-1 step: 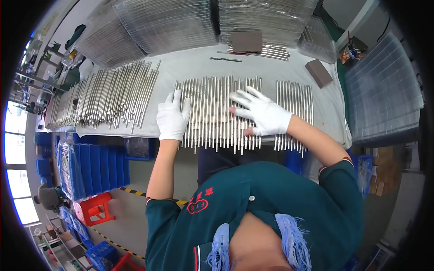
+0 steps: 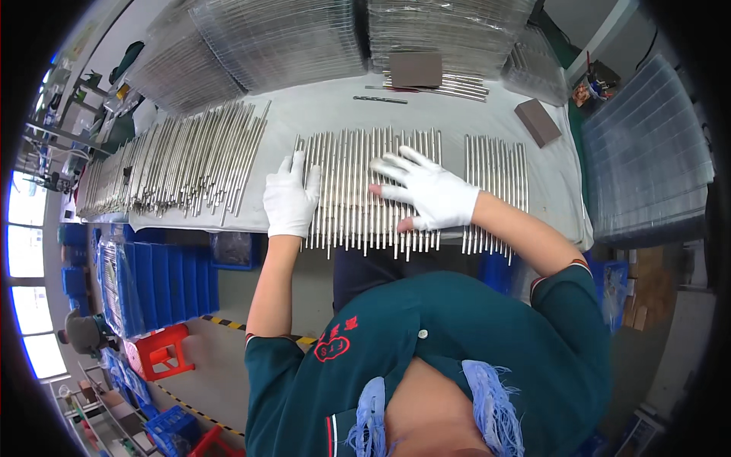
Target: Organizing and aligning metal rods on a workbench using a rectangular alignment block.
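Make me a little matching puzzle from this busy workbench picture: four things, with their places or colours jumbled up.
Things:
1. Left hand
2. Right hand
3. Red stool
4. Shirt

Places or colours:
A. Spread across the middle rods
B. Dark green
C. At those rods' left edge
D. On the floor

Pairs: 1-C, 2-A, 3-D, 4-B

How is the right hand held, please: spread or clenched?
Spread: the right hand lies over metal rods, its fingers fanned apart.
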`<state>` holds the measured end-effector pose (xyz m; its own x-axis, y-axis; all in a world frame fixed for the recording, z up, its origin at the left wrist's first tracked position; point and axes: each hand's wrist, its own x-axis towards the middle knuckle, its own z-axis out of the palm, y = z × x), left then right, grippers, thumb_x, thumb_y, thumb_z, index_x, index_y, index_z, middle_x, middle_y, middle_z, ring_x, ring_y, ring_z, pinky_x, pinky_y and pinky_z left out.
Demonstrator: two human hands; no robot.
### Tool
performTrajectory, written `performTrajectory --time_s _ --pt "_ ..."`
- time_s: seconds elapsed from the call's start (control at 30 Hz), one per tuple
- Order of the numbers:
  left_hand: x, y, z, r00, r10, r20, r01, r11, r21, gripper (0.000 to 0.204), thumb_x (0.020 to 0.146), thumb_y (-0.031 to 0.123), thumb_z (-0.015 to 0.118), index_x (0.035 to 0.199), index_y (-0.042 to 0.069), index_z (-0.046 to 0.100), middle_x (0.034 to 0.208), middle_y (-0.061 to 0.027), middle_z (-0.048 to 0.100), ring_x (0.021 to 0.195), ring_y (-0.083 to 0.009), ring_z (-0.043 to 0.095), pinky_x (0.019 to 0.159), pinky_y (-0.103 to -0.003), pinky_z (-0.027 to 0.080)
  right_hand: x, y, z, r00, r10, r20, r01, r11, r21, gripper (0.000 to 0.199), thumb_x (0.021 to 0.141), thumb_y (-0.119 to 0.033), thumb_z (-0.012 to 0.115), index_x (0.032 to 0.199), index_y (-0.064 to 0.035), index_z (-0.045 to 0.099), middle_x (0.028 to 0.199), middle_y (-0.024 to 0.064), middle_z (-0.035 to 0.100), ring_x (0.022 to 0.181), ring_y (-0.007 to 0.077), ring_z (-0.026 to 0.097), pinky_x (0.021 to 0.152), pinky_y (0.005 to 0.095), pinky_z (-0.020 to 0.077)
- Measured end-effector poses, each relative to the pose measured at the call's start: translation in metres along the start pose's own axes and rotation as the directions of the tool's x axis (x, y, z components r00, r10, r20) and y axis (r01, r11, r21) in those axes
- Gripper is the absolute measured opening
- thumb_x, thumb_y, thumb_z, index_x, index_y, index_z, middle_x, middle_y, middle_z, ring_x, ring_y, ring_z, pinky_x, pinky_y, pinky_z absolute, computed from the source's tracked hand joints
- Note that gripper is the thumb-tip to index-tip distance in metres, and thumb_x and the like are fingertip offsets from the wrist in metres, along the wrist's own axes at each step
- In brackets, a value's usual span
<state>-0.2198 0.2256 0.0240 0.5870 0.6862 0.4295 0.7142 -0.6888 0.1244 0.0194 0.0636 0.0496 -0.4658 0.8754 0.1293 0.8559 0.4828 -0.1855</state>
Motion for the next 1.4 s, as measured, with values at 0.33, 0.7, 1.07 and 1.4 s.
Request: performTrajectory --time_s 0.33,0.7,1.07,1.4 --pt "0.0 -0.02 -0.008 0.994 -0.049 0.094 0.055 0.996 -0.068 0.044 0.093 0.039 0.062 0.125 0.009 0.064 0.122 -0.0113 0.067 0.092 -0.0362 0.064 0.081 -0.044 0.055 -0.043 0.009 -0.016 0.992 -0.054 0.111 0.051 0.998 0.026 0.063 0.093 -0.053 0.051 0.141 -0.0137 0.052 0.152 0.0156 0.042 0.143 0.0332 0.036 0.121 0.0513 0.0187" --pt "0.003 0.039 -0.011 0.98 -0.13 0.153 0.131 0.991 0.004 0.053 0.089 0.049 0.063 0.127 0.012 0.062 0.128 -0.0082 0.064 0.095 -0.0372 0.064 0.077 -0.047 0.056 -0.155 0.036 -0.042 0.944 0.299 0.138 -0.291 0.953 -0.079 0.081 0.086 -0.069 0.048 0.141 -0.0091 0.048 0.153 0.0229 0.037 0.142 0.044 0.032 0.119 0.0568 0.0189" --pt "-0.015 0.06 -0.022 0.977 0.006 0.214 0.004 0.999 -0.049 0.057 0.088 0.048 0.064 0.129 0.008 0.057 0.133 -0.0221 0.057 0.093 -0.0407 0.063 0.074 -0.046 0.056 -0.088 -0.005 -0.025 0.969 0.229 0.096 -0.224 0.972 -0.067 0.081 0.087 -0.065 0.053 0.146 -0.0096 0.045 0.153 0.0266 0.034 0.144 0.0417 0.03 0.121 0.0543 0.0162" --pt "-0.07 0.051 -0.052 0.894 0.317 0.318 -0.293 0.948 -0.122 0.098 0.067 0.077 0.064 0.14 0.012 0.052 0.143 -0.0212 0.048 0.131 -0.0507 0.042 0.11 -0.067 0.021 -0.051 -0.061 -0.002 0.99 0.138 0.009 -0.139 0.987 0.085 0.077 0.077 -0.041 0.075 0.142 -0.0116 0.048 0.149 0.0182 0.042 0.139 0.0366 0.038 0.118 0.0516 0.026"
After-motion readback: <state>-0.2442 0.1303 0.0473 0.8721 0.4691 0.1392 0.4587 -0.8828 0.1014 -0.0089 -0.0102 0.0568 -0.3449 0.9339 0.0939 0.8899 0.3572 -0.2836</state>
